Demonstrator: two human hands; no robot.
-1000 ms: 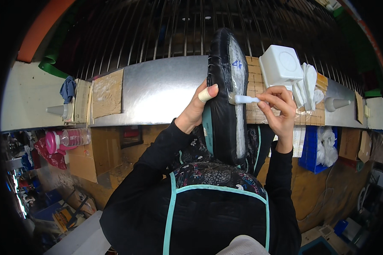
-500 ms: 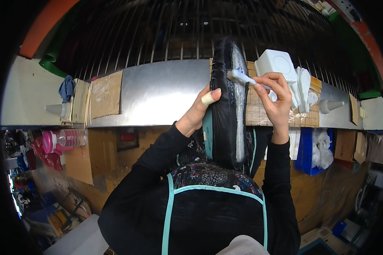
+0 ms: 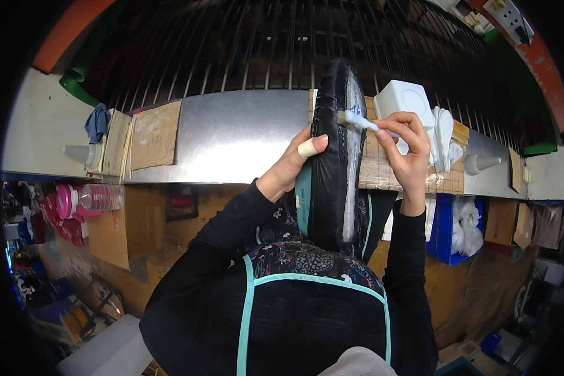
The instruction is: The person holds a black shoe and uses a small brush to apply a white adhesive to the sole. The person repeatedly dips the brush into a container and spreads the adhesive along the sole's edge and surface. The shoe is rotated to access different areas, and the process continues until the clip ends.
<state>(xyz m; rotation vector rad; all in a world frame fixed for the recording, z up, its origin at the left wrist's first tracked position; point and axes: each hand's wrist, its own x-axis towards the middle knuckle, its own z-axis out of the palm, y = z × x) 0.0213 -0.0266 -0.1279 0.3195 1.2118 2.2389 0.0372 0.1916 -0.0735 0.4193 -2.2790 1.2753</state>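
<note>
My left hand (image 3: 291, 164) is closed around the black shoe (image 3: 329, 175) from its left side, the thumb with its cream wrap (image 3: 306, 148) laid across the upper and the other fingers mostly hidden behind it, so I cannot tell how they sit. The shoe is right in front of me, turned on its side, its near end down by my patterned apron (image 3: 301, 260) and its far end pointing over the bench (image 3: 232, 131) toward the metal rods (image 3: 232, 62). I judge that holding it this way turns the pale underside (image 3: 352, 163) toward my right hand (image 3: 402, 135), while the teal lining (image 3: 303, 194) faces left, out of the way. My right hand pinches a white brush (image 3: 363, 121) between thumb and fingers, a light grip that probably gives finer control than a fist; its bristles meet the border where black upper and pale underside join. So 1 hand seems to steady and 1 to guide. Just beyond my right fingers, the white square container (image 3: 407, 103) and the white pads (image 3: 443, 135) stand on the gridded board (image 3: 382, 169), apparently placed within easy reach.
</note>
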